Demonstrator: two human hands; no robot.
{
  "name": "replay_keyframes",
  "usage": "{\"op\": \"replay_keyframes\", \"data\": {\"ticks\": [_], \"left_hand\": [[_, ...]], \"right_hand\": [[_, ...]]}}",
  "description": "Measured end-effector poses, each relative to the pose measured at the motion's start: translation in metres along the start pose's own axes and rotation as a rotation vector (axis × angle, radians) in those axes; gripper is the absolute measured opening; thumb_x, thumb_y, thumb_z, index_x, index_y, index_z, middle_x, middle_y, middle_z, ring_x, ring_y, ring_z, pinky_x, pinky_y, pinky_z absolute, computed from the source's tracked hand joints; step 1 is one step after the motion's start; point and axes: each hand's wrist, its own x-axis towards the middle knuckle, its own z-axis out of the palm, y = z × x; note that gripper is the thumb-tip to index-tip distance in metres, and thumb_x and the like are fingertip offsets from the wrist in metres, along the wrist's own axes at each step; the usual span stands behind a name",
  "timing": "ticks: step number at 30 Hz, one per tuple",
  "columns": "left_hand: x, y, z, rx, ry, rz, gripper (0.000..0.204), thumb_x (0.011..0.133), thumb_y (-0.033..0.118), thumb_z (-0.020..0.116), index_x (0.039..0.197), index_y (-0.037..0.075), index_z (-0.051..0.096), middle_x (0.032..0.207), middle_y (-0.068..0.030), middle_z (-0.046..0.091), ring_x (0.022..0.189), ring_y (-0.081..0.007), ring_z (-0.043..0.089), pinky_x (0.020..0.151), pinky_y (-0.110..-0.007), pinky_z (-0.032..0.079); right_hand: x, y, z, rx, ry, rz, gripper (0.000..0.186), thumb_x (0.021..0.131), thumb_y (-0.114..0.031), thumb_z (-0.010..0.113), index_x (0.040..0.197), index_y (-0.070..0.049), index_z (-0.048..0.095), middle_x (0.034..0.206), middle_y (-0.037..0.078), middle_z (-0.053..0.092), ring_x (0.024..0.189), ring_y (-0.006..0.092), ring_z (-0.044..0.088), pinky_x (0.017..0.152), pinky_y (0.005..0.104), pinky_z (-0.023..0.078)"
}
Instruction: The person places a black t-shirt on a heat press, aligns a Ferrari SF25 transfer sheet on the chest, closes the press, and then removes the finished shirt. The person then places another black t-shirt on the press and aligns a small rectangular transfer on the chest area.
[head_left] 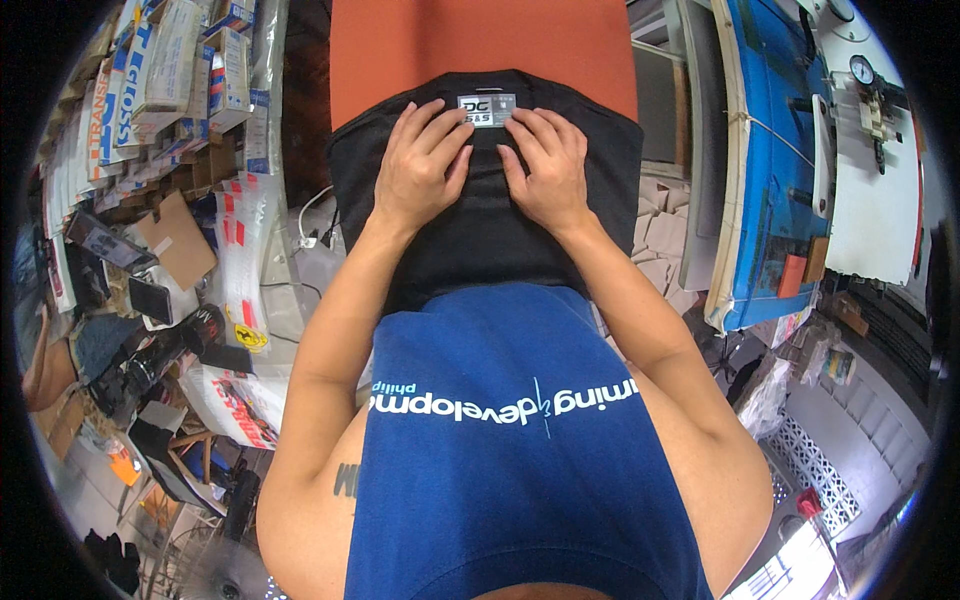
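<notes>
A black garment, likely a shirt, is spread over an orange flat board, its upper edge lying across the board. Near that edge is a small white-and-grey rectangular label or transfer with dark print. My left hand rests on the cloth at the label's left side, fingers stretched out and fingertips at its edge. On the opposite side my right hand lies with its fingers extended, fingertips by the label's right edge. Both thumbs point inward below it. Neither hand grips anything.
Stacked cardboard boxes and a clear plastic sheet stand on the left. To the right is a large blue panel with a pale frame, then a white machine with a round gauge. Crumpled beige material lies beside the board.
</notes>
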Motion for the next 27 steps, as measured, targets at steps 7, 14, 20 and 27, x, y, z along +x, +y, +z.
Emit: {"op": "replay_keyframes", "data": {"ticks": [7, 14, 20, 27], "left_hand": [[0.0, -0.001, 0.001, 0.005, 0.021, 0.02, 0.029, 0.082, 0.011, 0.074, 0.11, 0.005, 0.073, 0.122, -0.0097, 0.069, 0.122, -0.0336, 0.06, 0.11, -0.054, 0.043], [0.0, 0.001, 0.0, 0.017, -0.004, 0.001, 0.031, 0.082, 0.009, 0.076, 0.112, 0.006, 0.074, 0.123, -0.0102, 0.07, 0.124, -0.0333, 0.06, 0.11, -0.053, 0.044], [0.001, 0.0, 0.001, -0.009, 0.013, -0.011, 0.028, 0.081, 0.007, 0.074, 0.109, 0.006, 0.073, 0.12, -0.0099, 0.07, 0.122, -0.0333, 0.06, 0.109, -0.052, 0.044], [0.029, 0.004, -0.004, 0.085, -0.083, -0.079, 0.024, 0.077, 0.006, 0.068, 0.1, 0.007, 0.072, 0.109, -0.0087, 0.068, 0.116, -0.0323, 0.059, 0.103, -0.049, 0.042]], "right_hand": [[0.0, 0.0, 0.0, -0.003, 0.002, 0.002, 0.036, 0.084, -0.021, 0.076, 0.116, -0.006, 0.072, 0.127, 0.007, 0.066, 0.122, 0.0286, 0.056, 0.103, 0.0469, 0.04], [0.001, 0.0, 0.001, 0.006, 0.001, 0.006, 0.037, 0.084, -0.021, 0.075, 0.116, -0.005, 0.072, 0.128, 0.007, 0.066, 0.122, 0.0288, 0.056, 0.104, 0.047, 0.039], [0.003, -0.001, -0.002, 0.041, -0.015, 0.032, 0.034, 0.083, -0.02, 0.075, 0.114, -0.006, 0.071, 0.127, 0.007, 0.065, 0.122, 0.0296, 0.055, 0.104, 0.0481, 0.039], [0.032, -0.005, -0.023, 0.075, -0.139, 0.229, 0.029, 0.078, -0.025, 0.073, 0.101, -0.007, 0.07, 0.118, 0.015, 0.058, 0.117, 0.0339, 0.055, 0.095, 0.0505, 0.041]]}}
